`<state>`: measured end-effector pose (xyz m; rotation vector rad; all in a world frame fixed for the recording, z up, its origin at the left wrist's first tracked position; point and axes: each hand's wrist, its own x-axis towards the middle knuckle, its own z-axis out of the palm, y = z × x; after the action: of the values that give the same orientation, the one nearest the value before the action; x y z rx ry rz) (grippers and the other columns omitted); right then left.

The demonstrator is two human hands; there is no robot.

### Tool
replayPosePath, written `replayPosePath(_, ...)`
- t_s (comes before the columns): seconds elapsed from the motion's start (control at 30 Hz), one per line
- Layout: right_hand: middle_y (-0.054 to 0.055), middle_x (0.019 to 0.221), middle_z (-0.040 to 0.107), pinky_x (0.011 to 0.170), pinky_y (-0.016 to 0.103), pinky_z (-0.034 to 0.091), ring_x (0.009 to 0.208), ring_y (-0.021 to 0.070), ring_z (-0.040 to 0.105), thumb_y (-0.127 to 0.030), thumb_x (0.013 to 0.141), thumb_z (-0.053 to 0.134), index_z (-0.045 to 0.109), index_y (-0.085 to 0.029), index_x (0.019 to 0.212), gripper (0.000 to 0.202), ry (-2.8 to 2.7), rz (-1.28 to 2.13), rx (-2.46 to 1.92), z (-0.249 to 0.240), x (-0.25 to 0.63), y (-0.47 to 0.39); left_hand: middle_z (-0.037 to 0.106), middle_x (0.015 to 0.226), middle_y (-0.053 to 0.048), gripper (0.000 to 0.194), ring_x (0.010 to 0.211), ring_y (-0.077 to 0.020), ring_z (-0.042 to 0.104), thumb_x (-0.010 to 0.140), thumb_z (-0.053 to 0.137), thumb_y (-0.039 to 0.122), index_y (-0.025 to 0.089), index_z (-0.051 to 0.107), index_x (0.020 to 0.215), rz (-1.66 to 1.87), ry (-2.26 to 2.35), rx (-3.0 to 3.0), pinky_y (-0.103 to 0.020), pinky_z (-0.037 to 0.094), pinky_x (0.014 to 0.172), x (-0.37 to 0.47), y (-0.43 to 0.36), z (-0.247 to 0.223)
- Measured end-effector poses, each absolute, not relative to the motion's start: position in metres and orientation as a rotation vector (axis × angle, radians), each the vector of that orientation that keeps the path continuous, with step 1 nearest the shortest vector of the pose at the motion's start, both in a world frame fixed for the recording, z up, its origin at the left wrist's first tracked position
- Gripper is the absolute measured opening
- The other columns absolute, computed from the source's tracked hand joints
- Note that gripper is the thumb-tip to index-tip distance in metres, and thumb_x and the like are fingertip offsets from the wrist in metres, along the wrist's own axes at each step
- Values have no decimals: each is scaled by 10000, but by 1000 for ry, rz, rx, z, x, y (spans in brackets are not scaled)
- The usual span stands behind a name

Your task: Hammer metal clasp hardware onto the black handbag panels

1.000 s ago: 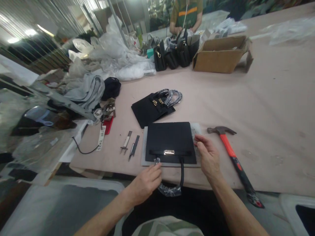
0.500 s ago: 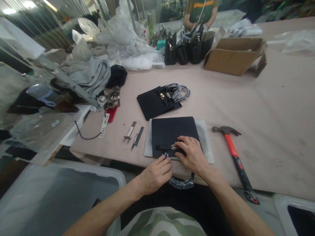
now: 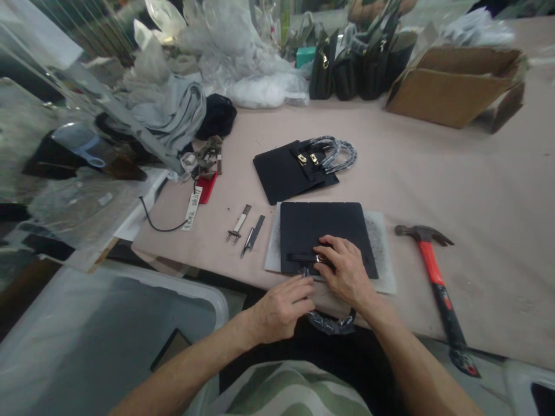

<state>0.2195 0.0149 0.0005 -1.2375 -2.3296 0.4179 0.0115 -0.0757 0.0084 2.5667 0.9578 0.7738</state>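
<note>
A black panel (image 3: 323, 222) with a strap and a gold clasp lies on a pale slab (image 3: 384, 248) near the table's front edge. My left hand (image 3: 284, 303) pinches the base of the plastic-wrapped handle (image 3: 332, 323), which hangs over the edge below the panel. On the gold clasp (image 3: 319, 258) rest the fingertips of my right hand (image 3: 344, 270), thumb and index finger closed round it. More black panels (image 3: 281, 170) with gold clasps and wrapped handles lie behind. A hammer (image 3: 431, 263) with a red and black grip is at the right.
Two small metal tools (image 3: 252, 236) lie left of the slab. Farther left are a red tag (image 3: 207, 188) and a grey tub (image 3: 195, 288). Black bags (image 3: 323, 69), a cardboard box (image 3: 451, 92) and plastic wrapping stand at the back, near a person's arms.
The view has shifted, so the table's things appear farther right. Both hands keep about the same places on the panel and handle.
</note>
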Motion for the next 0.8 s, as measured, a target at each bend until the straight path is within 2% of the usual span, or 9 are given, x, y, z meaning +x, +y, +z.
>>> replayPosePath(0.1,90,1285,644,1020,525,423,1189,307,564,-281,896,654,701,-241,1125,236,-2311,426,-1227,-3,222,16,734,1139,-122,306,1192,-209,663,900,449,17,155,680,1046,978,1160,2443,-389,545,1075,-8,-70,11)
replayPosePath(0.17,90,1287,644,1013,525,426,1183,309,569,-303,902,650,701,-245,1126,237,-2307,423,-1211,-5,223,17,743,1063,-110,273,1060,-202,700,916,471,48,165,688,1033,1049,1478,2300,-364,581,969,-32,-56,12)
replayPosePath(0.27,91,1273,651,982,517,443,1159,309,582,-332,913,629,706,-251,1115,230,-2293,409,-1186,-7,224,19,740,952,-84,157,904,-199,706,918,557,145,168,704,966,937,2048,1901,-332,576,849,-81,-24,17)
replayPosePath(0.37,97,1251,660,964,517,451,1140,312,594,-375,918,612,710,-249,1100,242,-2286,386,-1156,-11,225,22,755,940,-84,121,849,-197,703,881,640,214,150,719,946,704,2348,1526,-309,550,818,-124,5,21)
replayPosePath(0.53,118,1275,647,965,534,444,1172,346,580,-496,852,685,699,-251,1146,382,-2336,358,-1128,-12,228,24,770,900,-79,157,856,-197,705,872,672,284,158,743,931,477,2322,1420,-282,510,797,-142,26,17)
replayPosePath(0.73,114,1301,637,972,530,435,1171,344,581,-514,828,703,687,-270,1167,418,-2353,367,-1167,-13,229,24,775,977,-88,246,899,-212,708,783,768,337,172,736,963,232,2293,1402,-280,500,786,-134,47,15)
replayPosePath(0.8,113,1291,639,964,530,438,1165,346,581,-530,830,701,683,-267,1162,423,-2354,351,-1160,-15,229,25,774,961,-90,233,914,-227,707,736,791,319,176,734,911,156,2283,1406,-290,501,791,-134,55,18)
